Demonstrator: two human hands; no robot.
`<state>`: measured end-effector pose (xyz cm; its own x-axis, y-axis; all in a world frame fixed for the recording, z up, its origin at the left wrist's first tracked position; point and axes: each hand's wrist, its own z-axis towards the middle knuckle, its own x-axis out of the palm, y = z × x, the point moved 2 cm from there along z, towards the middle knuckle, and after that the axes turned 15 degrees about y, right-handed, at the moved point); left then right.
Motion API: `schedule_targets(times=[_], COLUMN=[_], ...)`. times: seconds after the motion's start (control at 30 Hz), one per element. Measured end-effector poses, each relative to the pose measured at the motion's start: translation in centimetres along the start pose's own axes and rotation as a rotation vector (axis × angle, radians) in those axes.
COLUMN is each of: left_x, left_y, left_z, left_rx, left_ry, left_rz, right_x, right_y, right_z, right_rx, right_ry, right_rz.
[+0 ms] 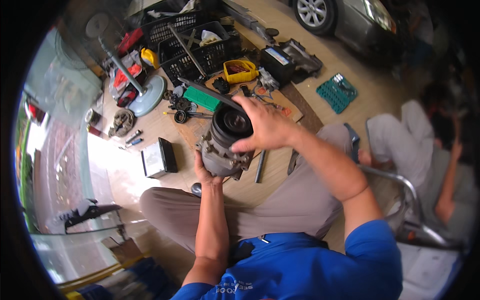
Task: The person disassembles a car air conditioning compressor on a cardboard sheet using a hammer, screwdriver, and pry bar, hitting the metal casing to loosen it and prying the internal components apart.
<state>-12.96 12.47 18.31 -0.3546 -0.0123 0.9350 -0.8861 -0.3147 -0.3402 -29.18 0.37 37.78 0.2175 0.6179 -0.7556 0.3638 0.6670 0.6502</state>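
A car air-conditioning compressor (220, 157) with a grey cast body, small bolts and a round black pulley (232, 123) is held up in front of me, pulley end uppermost. My left hand (207, 172) cups the grey body from below. At the pulley's right side my right hand (267, 125) curves round, thumb low near the body and fingers at the upper edge. A long dark flat bar (207, 92) runs from upper left to those fingers; whether they hold it I cannot tell. Beyond lies a green case (201, 98) on cardboard.
Black crates (195, 60), a yellow cut-open jug (240, 71) and a black battery (276, 65) stand farther off. To the left are a fan base (148, 95) and a black-and-white box (159, 158). A teal socket set (337, 93) lies right, near a car (357, 25). Another person (407, 135) sits at right.
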Motion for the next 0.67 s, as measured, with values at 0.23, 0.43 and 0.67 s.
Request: schedule_targets(times=[0.23,0.43,0.67], left_x=[-6.5,-5.3,-1.4], left_y=[4.2,5.5,6.5], left_z=[-1.2,-0.2,1.4], left_rx=[-0.101,-0.184,-0.141], left_ry=[0.048,0.032,0.004], left_rz=[-0.129,-0.118,-0.058], right_x=[4.2,3.3,2.4], right_y=[-0.5,0.3,-1.5], right_z=[-2.9,-2.7,-1.5], right_rx=[0.01,0.048,0.059], right_ry=[0.014,0.064,0.084], right_rz=[-0.07,-0.024,0.079])
